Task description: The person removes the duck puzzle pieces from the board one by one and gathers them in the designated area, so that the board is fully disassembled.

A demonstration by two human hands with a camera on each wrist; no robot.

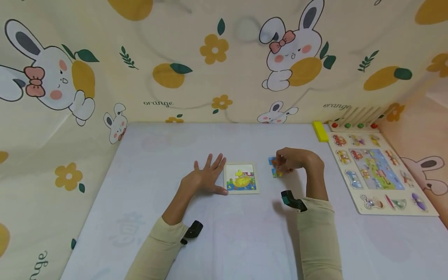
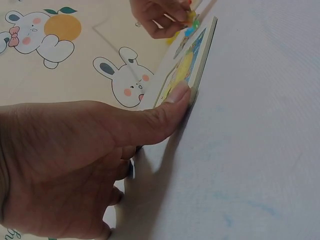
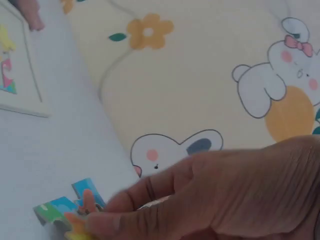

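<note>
From my remote seat I take the duck jigsaw tray (image 1: 241, 192) as landmark; it lies flat on the white tabletop (image 1: 213, 241), between the two hands. I judge the step in hand to be picking a piece for filling the picture. Inside the tray, the yellow duck (image 1: 242, 181) and the strip along its near side are largely assembled. White backing shows along the far side, so I read the puzzle as part done.

Left hand (image 1: 206, 177): just left of the tray, fingers spread, gripping nothing; thumb touching the tray's near left corner. I take that as steadying.

Right hand (image 1: 293, 158): right of the tray, thumb and fingers pinching an orange-and-yellow jigsaw piece (image 3: 76, 223). Beside it, also right of the tray, a blue piece (image 3: 86, 189) and a green-and-blue piece (image 3: 52, 207). The hand covers part of this cluster; I cannot tell the full count, nor whether the pinched piece is clear of the table.

Next move, my judgement: lift cleanly, carry left to the tray, turn the piece until tabs match the gap, press down with the left thumb bracing. Risk: dragging neighbouring pieces, or nudging seated ones loose.

Well right of the tray: a wooden vehicle puzzle board (image 1: 385, 212).
</note>
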